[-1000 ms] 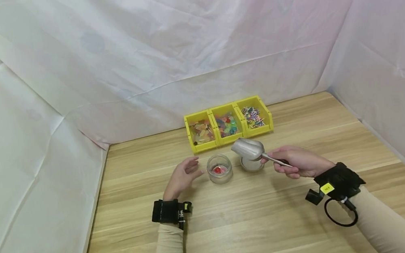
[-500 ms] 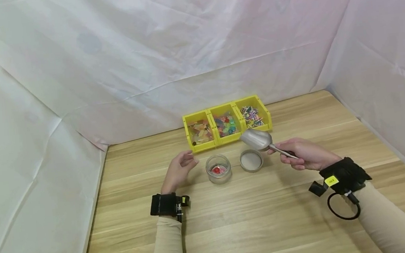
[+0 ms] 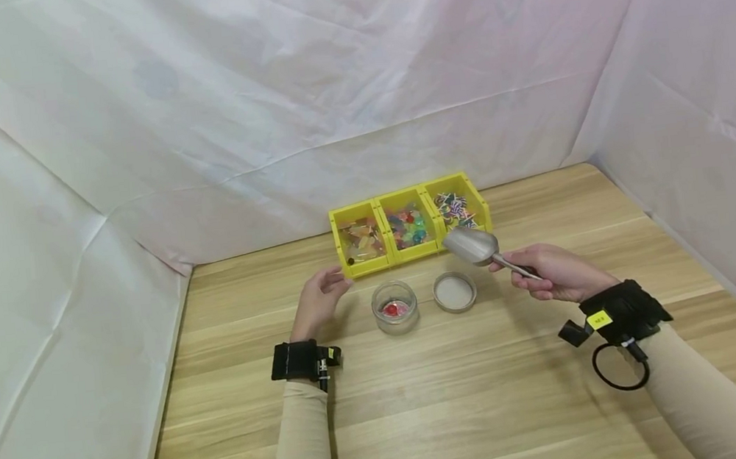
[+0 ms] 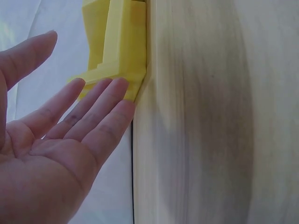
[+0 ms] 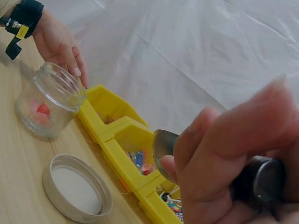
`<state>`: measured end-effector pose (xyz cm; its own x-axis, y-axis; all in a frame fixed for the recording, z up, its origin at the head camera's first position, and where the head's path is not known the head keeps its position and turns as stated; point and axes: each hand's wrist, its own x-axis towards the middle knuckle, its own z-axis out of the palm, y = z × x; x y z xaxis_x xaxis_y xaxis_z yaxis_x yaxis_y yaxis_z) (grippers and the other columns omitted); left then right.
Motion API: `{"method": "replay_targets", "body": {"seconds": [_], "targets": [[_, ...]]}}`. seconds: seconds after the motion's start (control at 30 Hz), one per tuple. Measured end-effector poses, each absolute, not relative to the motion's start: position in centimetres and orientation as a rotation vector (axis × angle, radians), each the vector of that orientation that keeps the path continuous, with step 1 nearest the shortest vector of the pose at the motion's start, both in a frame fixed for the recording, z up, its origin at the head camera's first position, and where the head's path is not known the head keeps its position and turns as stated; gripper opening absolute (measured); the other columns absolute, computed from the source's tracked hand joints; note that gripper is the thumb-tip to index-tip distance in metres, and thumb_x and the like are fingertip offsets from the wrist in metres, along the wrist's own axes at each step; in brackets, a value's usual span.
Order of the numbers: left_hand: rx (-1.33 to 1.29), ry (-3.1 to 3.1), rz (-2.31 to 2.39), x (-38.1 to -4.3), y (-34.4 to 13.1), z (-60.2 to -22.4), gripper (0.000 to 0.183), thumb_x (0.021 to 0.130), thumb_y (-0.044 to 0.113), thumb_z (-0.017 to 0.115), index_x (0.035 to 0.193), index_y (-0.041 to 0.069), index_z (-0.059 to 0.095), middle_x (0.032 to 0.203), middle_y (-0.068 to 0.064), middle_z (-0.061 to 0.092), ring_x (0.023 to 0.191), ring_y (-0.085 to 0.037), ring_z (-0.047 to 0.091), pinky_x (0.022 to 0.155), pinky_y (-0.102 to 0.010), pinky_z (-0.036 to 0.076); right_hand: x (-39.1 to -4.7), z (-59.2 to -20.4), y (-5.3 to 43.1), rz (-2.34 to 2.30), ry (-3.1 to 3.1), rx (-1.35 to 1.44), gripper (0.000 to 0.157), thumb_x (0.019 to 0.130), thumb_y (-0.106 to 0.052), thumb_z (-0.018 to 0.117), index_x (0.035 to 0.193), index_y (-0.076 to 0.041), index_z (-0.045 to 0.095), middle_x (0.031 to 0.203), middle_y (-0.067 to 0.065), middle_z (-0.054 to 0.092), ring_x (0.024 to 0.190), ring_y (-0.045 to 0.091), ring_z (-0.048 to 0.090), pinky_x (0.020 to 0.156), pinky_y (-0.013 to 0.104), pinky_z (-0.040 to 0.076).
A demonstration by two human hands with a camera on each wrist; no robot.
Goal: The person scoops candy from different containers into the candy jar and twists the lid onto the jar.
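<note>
My right hand grips the handle of a metal scoop, raised in front of the rightmost yellow bin. In the right wrist view the fingers curl round that handle and hide most of the scoop. My left hand holds nothing; its fingers are relaxed and extended in the left wrist view. It hovers left of a glass jar, apart from it. Inside the open jar lies a small red piece with something pinkish beside it. Right of the jar lies its round lid, inner side up.
Three joined yellow bins stand near the back curtain. The left bin holds wrapped pieces, the middle one colourful translucent pieces, the right one striped pieces with white sticks. White sheets border the wooden table.
My right hand has carried the scoop rightward and back from over the lid, uncovering it. My left hand has drawn leftward, away from the jar.
</note>
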<state>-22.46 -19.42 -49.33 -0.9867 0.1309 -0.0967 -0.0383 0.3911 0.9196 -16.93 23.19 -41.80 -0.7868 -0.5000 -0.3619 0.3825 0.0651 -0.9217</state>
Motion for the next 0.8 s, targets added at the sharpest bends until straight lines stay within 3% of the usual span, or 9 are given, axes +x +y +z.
{"method": "replay_targets", "body": {"seconds": [0.17,0.53,0.8], "targets": [[0.041,2.497,1.669,-23.1,-19.4,-49.6,0.047,0.095,0.03,0.067,0.138,0.013,0.056,0.13,-0.01,0.064,0.121,-0.029,0.06,0.105,-0.047,0.047,-17.3,-42.0,23.3,-1.803,1.738,-0.084,0.046,0.109,-0.029,0.037,0.131,0.01,0.042,0.068,-0.004,0.054,0.043,-0.001,0.039,0.039,0.014,0.04],[0.024,2.439,1.758,-24.7,-19.1,-49.5,0.051,0.096,0.032,0.066,0.141,0.012,0.052,0.135,-0.013,0.06,0.126,-0.03,0.056,0.105,-0.048,0.046,-18.1,-42.2,23.8,-1.817,1.787,-0.01,0.043,0.109,-0.029,0.036,0.13,0.007,0.045,0.067,-0.005,0.053,0.043,-0.002,0.038,0.039,0.013,0.038],[-0.024,2.451,1.8,-25.8,-18.6,-49.6,0.045,0.094,0.032,0.069,0.128,0.005,0.061,0.123,-0.013,0.064,0.115,-0.028,0.062,0.098,-0.044,0.051,-18.4,-42.4,23.7,-1.824,1.805,0.02,0.049,0.109,-0.029,0.035,0.136,0.012,0.036,0.067,-0.004,0.051,0.044,0.0,0.036,0.04,0.014,0.036]]}}
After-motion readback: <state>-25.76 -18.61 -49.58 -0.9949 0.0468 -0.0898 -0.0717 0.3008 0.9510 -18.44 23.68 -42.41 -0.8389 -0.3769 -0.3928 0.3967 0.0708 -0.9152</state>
